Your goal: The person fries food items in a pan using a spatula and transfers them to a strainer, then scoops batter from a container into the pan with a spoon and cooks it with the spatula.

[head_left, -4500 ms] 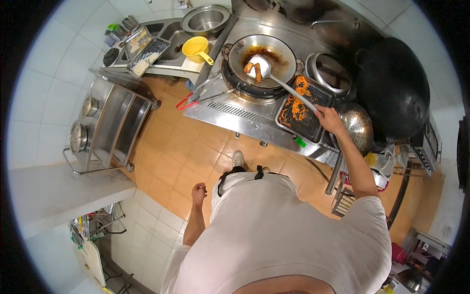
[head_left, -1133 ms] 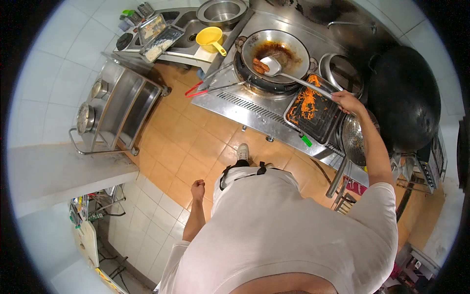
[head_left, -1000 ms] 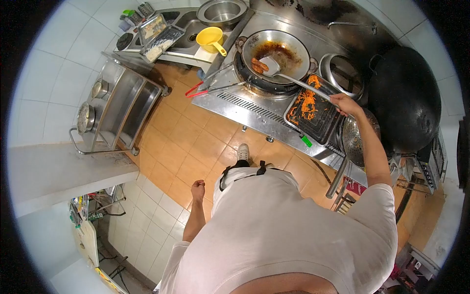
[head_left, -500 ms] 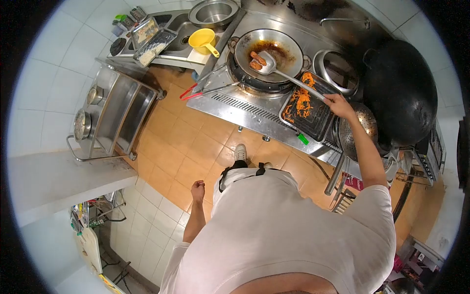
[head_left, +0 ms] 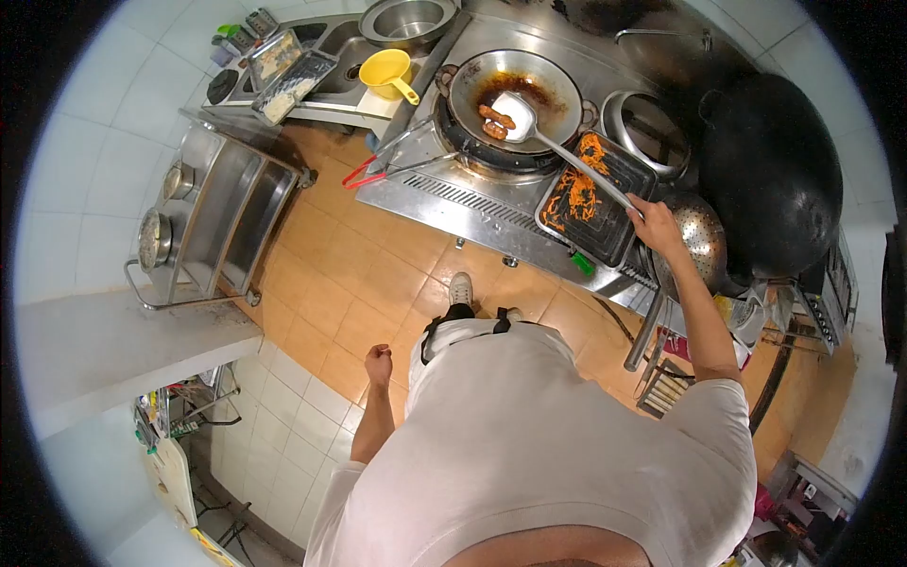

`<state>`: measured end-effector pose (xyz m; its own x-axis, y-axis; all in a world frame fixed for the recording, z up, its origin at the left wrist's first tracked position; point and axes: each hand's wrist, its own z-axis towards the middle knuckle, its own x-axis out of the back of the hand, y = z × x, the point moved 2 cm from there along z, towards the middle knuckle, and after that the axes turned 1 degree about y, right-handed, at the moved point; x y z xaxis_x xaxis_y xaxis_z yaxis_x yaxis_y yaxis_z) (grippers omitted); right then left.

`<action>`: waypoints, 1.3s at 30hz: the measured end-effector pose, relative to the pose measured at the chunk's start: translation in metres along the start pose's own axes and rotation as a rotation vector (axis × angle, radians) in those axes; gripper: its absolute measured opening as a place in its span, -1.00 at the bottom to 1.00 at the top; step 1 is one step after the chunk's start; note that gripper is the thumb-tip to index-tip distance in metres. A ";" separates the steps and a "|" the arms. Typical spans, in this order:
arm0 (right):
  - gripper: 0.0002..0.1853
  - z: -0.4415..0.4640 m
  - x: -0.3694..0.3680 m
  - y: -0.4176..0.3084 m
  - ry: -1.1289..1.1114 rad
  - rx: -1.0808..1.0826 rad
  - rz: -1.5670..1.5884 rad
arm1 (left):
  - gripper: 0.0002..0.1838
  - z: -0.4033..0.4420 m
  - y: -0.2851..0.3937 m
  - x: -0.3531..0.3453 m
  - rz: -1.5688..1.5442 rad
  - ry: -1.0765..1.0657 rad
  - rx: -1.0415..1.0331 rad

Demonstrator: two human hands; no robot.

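Note:
My right hand (head_left: 654, 225) is wrapped round the end of a long-handled wok spatula (head_left: 590, 172). The spatula's blade rests inside a metal wok (head_left: 560, 83) on the stove, against several browned, sausage-like pieces (head_left: 495, 123). Dark oily residue coats the wok's bottom. Under the spatula's handle lies a black tray (head_left: 614, 222) holding orange shreds (head_left: 582, 194) that look like carrot. Down beside my body hangs my left hand (head_left: 378, 363), its fingers curled closed with nothing visible in them.
Red-handled tongs (head_left: 364, 175) jut over the stove's front edge. A perforated strainer (head_left: 699, 236) and a large black wok (head_left: 770, 175) stand at the right. A yellow dipper (head_left: 387, 74) sits by the sink. At the left is a metal trolley (head_left: 231, 208).
The spatula's blade has turned slightly and sits flatter beside the browned pieces, which have shifted a little. My right hand has moved slightly downward. The left hand still hangs closed.

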<state>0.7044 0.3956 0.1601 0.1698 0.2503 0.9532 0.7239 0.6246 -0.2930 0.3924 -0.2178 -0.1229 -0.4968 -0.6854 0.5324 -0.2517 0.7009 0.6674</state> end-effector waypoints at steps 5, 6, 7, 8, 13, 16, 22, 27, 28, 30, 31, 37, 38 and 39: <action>-0.62 -0.007 -0.002 0.001 0.013 0.045 -0.090 | -0.79 0.012 0.003 -0.002 0.029 0.028 -0.036; -0.62 -0.009 -0.003 0.000 0.025 0.062 -0.111 | -0.79 0.010 0.007 -0.002 0.043 0.039 -0.060; -0.62 -0.011 -0.004 0.000 0.029 0.064 -0.130 | -0.79 0.008 0.011 -0.003 0.057 0.049 -0.083; -0.62 -0.013 -0.006 -0.001 0.033 0.065 -0.149 | -0.79 0.006 0.015 -0.003 0.049 0.039 -0.077; -0.61 -0.021 -0.007 -0.006 0.046 0.065 -0.132 | -0.78 0.009 0.009 -0.012 0.000 0.005 -0.061; -0.61 -0.019 -0.010 -0.004 0.063 0.073 -0.139 | -0.78 0.008 0.014 -0.011 0.036 -0.008 -0.036; -0.62 -0.015 -0.004 -0.002 0.087 0.091 -0.151 | -0.78 0.005 0.028 -0.009 0.078 0.015 -0.113; -0.62 -0.014 -0.001 0.000 0.077 0.086 -0.181 | -0.77 0.012 0.018 -0.010 0.045 -0.020 -0.047; -0.62 -0.014 0.000 0.000 0.080 0.094 -0.180 | -0.77 0.014 0.014 -0.011 0.039 -0.031 -0.031; -0.62 -0.014 0.002 0.000 0.088 0.109 -0.176 | -0.76 0.013 0.010 -0.012 0.044 -0.016 -0.069; -0.62 -0.014 0.003 0.001 0.085 0.108 -0.179 | -0.75 0.012 0.009 -0.012 0.046 -0.008 -0.088; -0.60 -0.017 0.018 -0.001 0.059 0.125 -0.221 | -0.74 0.012 0.012 -0.011 0.075 -0.031 -0.054; -0.60 -0.016 0.018 0.003 0.058 0.138 -0.226 | -0.75 0.013 0.012 -0.012 0.063 -0.040 -0.054; -0.60 -0.015 0.019 0.003 0.058 0.149 -0.230 | -0.75 0.016 0.011 -0.013 0.052 -0.050 -0.055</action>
<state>0.7197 0.3910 0.1784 0.0531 0.0493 0.9974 0.6419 0.7634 -0.0719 0.3825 -0.1982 -0.1310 -0.5489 -0.6367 0.5416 -0.1790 0.7224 0.6679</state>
